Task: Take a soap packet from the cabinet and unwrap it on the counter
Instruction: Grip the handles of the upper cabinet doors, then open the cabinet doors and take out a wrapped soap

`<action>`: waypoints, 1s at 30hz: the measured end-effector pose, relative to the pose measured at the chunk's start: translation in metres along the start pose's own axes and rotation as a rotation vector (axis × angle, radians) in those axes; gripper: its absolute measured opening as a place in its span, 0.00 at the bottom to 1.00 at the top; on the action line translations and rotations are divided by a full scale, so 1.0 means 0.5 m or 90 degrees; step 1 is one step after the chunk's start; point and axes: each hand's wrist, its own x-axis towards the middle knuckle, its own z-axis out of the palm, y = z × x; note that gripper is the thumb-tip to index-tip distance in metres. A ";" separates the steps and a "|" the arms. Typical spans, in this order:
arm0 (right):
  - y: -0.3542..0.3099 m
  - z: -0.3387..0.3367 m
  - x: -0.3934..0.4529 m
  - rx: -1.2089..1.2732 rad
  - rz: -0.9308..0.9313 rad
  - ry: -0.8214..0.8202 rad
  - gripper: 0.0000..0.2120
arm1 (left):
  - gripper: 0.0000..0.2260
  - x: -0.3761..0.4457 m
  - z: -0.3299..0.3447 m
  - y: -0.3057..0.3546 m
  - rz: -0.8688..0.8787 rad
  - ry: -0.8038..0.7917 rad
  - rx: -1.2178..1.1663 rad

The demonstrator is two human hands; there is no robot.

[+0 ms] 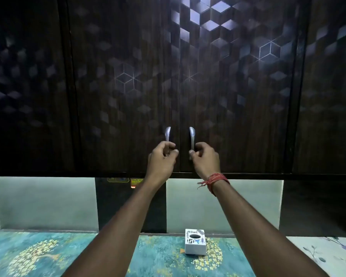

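A dark wall cabinet (238, 100) with a cube pattern fills the upper view, both middle doors closed. Two curved metal handles sit either side of the centre seam. My left hand (161, 156) curls around the lower part of the left handle (167, 133). My right hand (205, 156) grips the lower part of the right handle (192, 134); a red thread band circles that wrist. No soap packet is visible; the cabinet's inside is hidden behind the doors.
Below the cabinet runs a counter (48, 254) covered in a teal patterned sheet. A small white box (195, 244) marked "Dart" stands on it near the wall. Pale green and black wall tiles back the counter.
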 end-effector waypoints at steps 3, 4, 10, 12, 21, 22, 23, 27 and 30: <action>0.001 0.022 0.007 -0.042 0.027 -0.056 0.09 | 0.08 0.001 0.003 -0.006 -0.026 -0.020 0.034; -0.003 0.025 0.007 -0.045 0.041 -0.057 0.09 | 0.09 -0.003 0.003 -0.006 -0.038 -0.028 0.037; -0.011 0.015 0.003 -0.082 0.027 -0.013 0.13 | 0.10 -0.027 -0.005 -0.008 -0.050 -0.060 0.047; -0.012 0.000 -0.032 -0.039 0.011 -0.006 0.12 | 0.10 -0.044 -0.008 -0.010 -0.068 -0.062 0.028; -0.030 -0.166 -0.221 0.069 -0.035 0.125 0.13 | 0.12 -0.169 0.072 0.093 -0.181 -0.160 -0.178; -0.030 -0.198 -0.237 0.071 -0.039 0.142 0.13 | 0.11 -0.194 0.090 0.118 -0.187 -0.200 -0.194; -0.030 -0.233 -0.253 0.078 -0.041 0.153 0.14 | 0.08 -0.218 0.108 0.143 -0.185 -0.240 -0.205; -0.015 -0.385 -0.309 0.103 -0.012 0.183 0.13 | 0.07 -0.308 0.191 0.244 -0.145 -0.311 -0.267; 0.003 -0.503 -0.331 0.091 0.051 0.213 0.13 | 0.14 -0.363 0.269 0.314 -0.113 -0.323 -0.291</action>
